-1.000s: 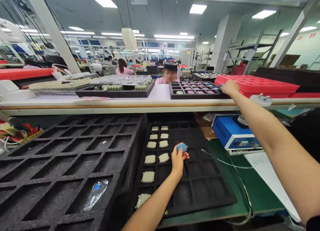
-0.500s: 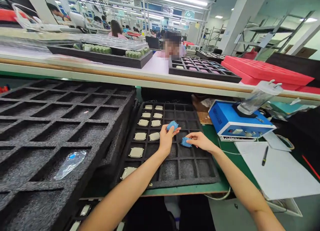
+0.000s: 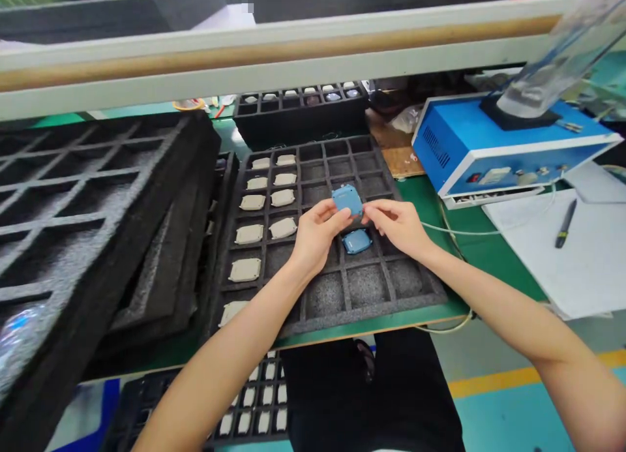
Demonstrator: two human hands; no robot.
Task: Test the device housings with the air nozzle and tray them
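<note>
Above the black foam tray point(image 3: 317, 312), my left hand point(image 3: 317, 233) pinches a blue case point(image 3: 347, 200) by its left and lower side. The fingertips of my right hand point(image 3: 396, 225) are closed at that case's right edge. A second blue case point(image 3: 357, 241) lies in a tray compartment just below my hands. Beige cases point(image 3: 245, 269) fill compartments in the two left columns of the tray.
Stacked larger foam trays point(image 3: 161, 178) stand at the left. A blue box point(image 3: 508, 145) bearing a clear cylinder point(image 3: 528, 90) is at the right, beside white paper point(image 3: 542, 243) with a pen point(image 3: 566, 224). A shelf edge point(image 3: 293, 47) crosses above.
The view has tilted down and closer. My hands have come together at one blue case. The other blue case, earlier in my right hand, now lies in the tray, let go.
</note>
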